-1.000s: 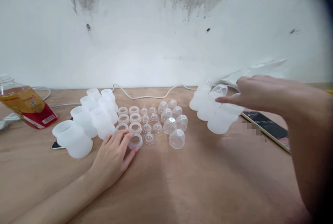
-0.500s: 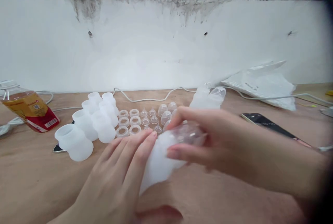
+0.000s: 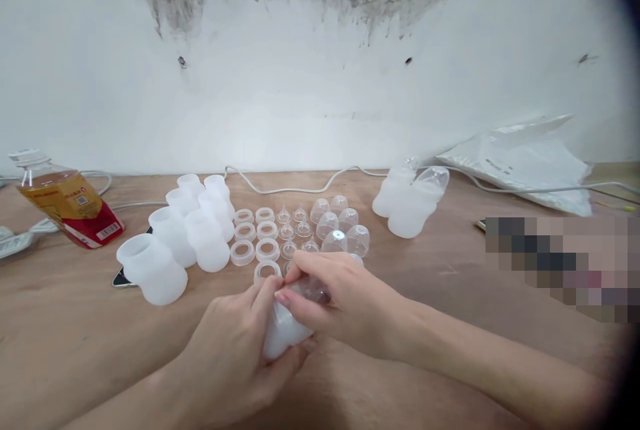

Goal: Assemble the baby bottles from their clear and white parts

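Note:
A frosted white baby bottle lies tilted in my left hand, whose fingers wrap round its body. My right hand is closed over the bottle's top end, gripping a clear dome cap there. Its fingers hide where the cap meets the bottle. Just beyond my hands stand clear dome caps, clear nipples and translucent collar rings, set out in rows. Open bottles without caps stand to the left. Capped bottles stand at the back right.
At the far left is a drink bottle with a yellow and red label. A white cable runs along the wall. A plastic bag lies at the back right, and a blurred-out patch covers part of the right side.
Both hands have drawn together and moved left and nearer with the bottle. The bottle has turned, and my right hand now covers its top. The view has shifted slightly.

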Motion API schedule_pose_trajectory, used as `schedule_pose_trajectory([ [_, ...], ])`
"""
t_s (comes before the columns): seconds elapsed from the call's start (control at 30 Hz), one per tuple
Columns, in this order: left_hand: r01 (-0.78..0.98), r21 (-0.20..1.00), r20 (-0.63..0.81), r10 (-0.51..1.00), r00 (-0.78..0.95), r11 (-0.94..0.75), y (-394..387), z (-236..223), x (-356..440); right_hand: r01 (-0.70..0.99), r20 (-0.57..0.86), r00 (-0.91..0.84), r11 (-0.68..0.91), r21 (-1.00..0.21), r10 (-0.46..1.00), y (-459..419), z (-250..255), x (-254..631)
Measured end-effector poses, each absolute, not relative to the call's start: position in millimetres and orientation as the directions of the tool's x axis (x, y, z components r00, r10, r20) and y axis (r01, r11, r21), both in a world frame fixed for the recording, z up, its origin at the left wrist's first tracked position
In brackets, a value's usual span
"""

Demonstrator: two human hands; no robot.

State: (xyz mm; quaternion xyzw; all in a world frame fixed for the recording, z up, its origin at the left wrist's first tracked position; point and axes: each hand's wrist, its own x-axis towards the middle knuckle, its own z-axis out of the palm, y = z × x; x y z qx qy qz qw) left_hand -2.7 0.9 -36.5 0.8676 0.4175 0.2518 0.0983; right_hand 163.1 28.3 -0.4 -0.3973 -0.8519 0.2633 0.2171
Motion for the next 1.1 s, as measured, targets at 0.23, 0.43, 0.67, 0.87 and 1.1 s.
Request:
schedule_pose_trajectory([
  [0.23, 0.575, 0.594, 0.129, 0.772, 0.623, -0.563, 7.8, -20.3, -1.7, 0.471, 0.253, -0.712, 0.712, -0.52, 0.655, 25.8, -3.9, 177.9],
  [0.43, 0.459, 0.591, 0.212, 0.677, 0.705, -0.663, 5.6, -24.7, 4.5, 0.407, 0.372, -0.751, 0.826, -0.39, 0.546, 14.3, -10.5, 191.7],
  [0.67, 0.394, 0.554, 0.286, 0.612, 0.737, -0.733, 6.6, -30.2, 5.8, 0.269, 0.572, -0.743, 0.938, -0.219, 0.347, 17.9, -15.4, 193.0],
  [0.87, 0.386, 0.596, 0.198, 0.595, 0.779, -0.704, 8.8, -23.2, 4.0, 0.219, 0.602, -0.743, 0.957, -0.19, 0.29, 21.0, -16.4, 194.1],
  [1.1, 0.449, 0.612, 0.103, 0.628, 0.771, -0.651, 9.2, -24.8, 4.6, 0.286, 0.555, -0.776, 0.951, -0.115, 0.3, 12.3, -12.6, 200.3],
])
